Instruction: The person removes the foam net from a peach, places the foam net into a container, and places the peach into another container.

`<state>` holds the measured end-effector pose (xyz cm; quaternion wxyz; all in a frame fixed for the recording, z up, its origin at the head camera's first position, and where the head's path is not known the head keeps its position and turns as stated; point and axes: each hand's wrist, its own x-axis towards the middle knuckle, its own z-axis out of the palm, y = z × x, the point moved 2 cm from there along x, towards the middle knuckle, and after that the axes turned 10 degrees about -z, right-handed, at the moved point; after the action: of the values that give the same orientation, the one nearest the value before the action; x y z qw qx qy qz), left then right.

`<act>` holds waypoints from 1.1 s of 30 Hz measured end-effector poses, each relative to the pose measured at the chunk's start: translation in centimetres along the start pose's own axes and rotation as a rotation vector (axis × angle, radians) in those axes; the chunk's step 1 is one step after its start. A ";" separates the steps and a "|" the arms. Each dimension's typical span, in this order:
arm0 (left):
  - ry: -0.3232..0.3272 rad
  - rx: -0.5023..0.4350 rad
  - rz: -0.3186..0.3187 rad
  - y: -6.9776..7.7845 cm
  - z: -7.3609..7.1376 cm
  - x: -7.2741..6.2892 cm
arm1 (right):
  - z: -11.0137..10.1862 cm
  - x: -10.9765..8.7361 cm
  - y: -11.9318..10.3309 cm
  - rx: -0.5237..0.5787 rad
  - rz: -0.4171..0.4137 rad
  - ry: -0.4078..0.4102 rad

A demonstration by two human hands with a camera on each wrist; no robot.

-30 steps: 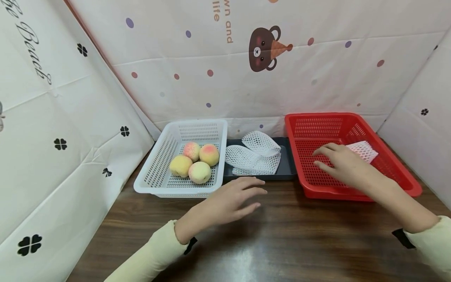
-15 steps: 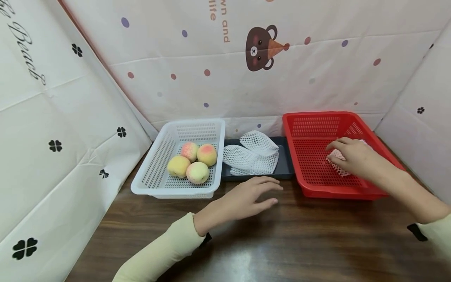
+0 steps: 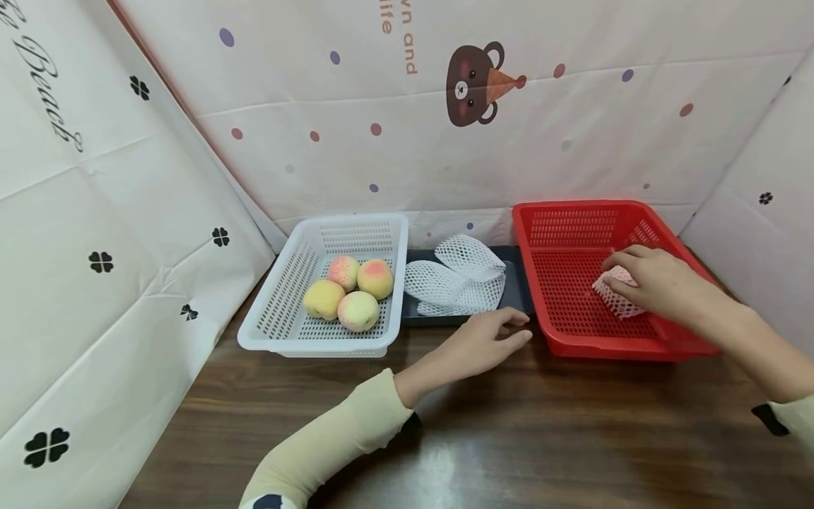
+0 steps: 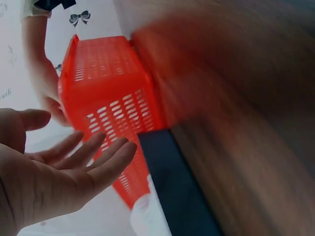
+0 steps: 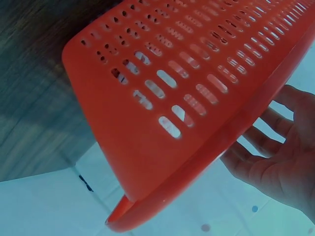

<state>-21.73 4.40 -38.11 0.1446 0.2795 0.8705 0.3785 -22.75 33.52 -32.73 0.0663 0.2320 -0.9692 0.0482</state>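
Observation:
In the head view my right hand [image 3: 668, 281] reaches into the red basket [image 3: 598, 348]. Its thumb and fingers are around a white foam fruit net [image 3: 618, 300] that looks bulged, with pink showing through. The red wall partly hides these fingers in the right wrist view, where the hand [image 5: 290, 152] is behind the rim. My left hand [image 3: 477, 343] is held with loosely bent fingers in front of the dark tray [image 3: 518, 297], nothing in it. Its palm [image 4: 54, 191] shows in the left wrist view. More white foam nets [image 3: 454, 283] lie on the tray.
A white basket [image 3: 280, 344] at left holds several peaches [image 3: 343, 293]. Tray and red basket stand to its right on the brown wooden table [image 3: 540, 438]. Printed cloth [image 3: 331, 170] hangs behind and at both sides.
My right hand has moved rightward in the red basket, and the net there now shows under its fingers instead of behind the wrist. My left hand has moved right along the tray's front.

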 end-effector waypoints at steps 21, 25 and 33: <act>-0.069 -0.980 -0.195 -0.4 3.6 4.0 | -0.5 -0.2 1.5 -0.015 -0.007 0.010; -0.060 -1.105 -0.200 -0.3 3.9 4.3 | -0.5 -0.2 2.6 -0.006 -0.008 0.009; -0.047 -1.152 -0.225 0.2 4.4 4.4 | -0.7 -0.3 4.8 0.029 0.010 -0.020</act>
<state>-23.18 9.69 -41.11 0.3316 0.0699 0.5456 0.7665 -24.59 37.97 -32.34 0.0531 0.2285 -0.9702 0.0602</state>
